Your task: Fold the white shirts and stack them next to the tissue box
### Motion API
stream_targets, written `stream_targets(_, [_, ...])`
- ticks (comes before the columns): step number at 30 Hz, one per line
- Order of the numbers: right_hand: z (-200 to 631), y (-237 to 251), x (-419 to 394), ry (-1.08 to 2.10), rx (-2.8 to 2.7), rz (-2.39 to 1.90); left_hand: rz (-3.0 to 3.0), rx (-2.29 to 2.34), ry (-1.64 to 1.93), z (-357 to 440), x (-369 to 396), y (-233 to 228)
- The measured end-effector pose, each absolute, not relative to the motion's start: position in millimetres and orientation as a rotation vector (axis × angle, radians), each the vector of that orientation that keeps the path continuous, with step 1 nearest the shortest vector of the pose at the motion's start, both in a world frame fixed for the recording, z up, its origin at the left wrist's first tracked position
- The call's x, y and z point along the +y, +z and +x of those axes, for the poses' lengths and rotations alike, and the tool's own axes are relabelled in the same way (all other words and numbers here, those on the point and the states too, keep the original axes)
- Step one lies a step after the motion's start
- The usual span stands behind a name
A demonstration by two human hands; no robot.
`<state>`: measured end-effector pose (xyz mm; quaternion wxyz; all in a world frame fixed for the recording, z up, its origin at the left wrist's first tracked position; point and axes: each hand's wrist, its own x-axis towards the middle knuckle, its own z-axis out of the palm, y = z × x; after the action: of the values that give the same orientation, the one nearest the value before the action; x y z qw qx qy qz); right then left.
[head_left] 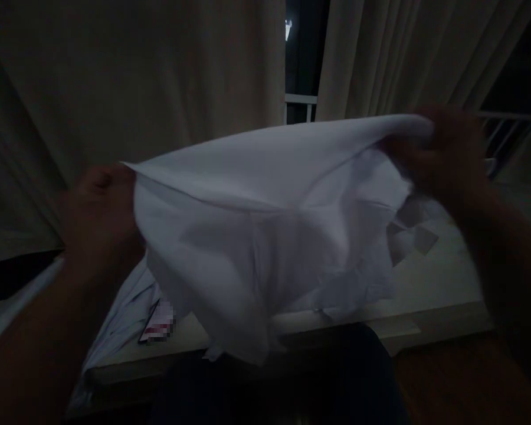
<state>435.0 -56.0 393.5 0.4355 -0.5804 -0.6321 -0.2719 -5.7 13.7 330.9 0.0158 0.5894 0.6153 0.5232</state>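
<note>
A white cloth garment is stretched in the air between my two hands. Its exact kind cannot be made out; a seam and loose folds hang down its front. My left hand is closed on its left top corner. On the far side of the cloth from there, my right hand grips the upper right edge, somewhat higher than the left and blurred. The lower part droops over the front edge of a pale low surface, just above my knees.
A phone-like flat object, its face pixelated, lies at the surface's front left, beside a pale striped cloth. Small pale pieces lie at the right. Long curtains hang behind, parted at a dark window with a railing. The light is dim.
</note>
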Motion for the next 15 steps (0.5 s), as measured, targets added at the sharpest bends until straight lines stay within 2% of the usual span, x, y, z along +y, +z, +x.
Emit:
stream_targets(1, [427, 385, -46, -0.607, -1.674, -1.495, 1.915, 1.972, 1.617, -9, 24, 318])
stream_targets(3, [409, 360, -27, -0.346, -1.926, -1.618, 2.223, 2.037, 1.221, -6, 38, 284])
stream_targets(4, [398, 345, -19, -0.276, -2.002, -1.613, 2.294, 1.991, 1.143, 0, 39, 266])
stream_targets(7, [364, 313, -9, -0.004, -2.120, -1.449, 2.632, 1.556, 1.146, 38, 18, 217])
stream_targets(10, [336, 304, -8, 0.217, -2.142, -1.341, 2.721, 1.075, 1.037, 89, -23, 188])
stream_targets(15, [321, 311, -6, 0.439, -2.097, -1.309, 2.394, 1.017, 1.179, 130, -45, 181])
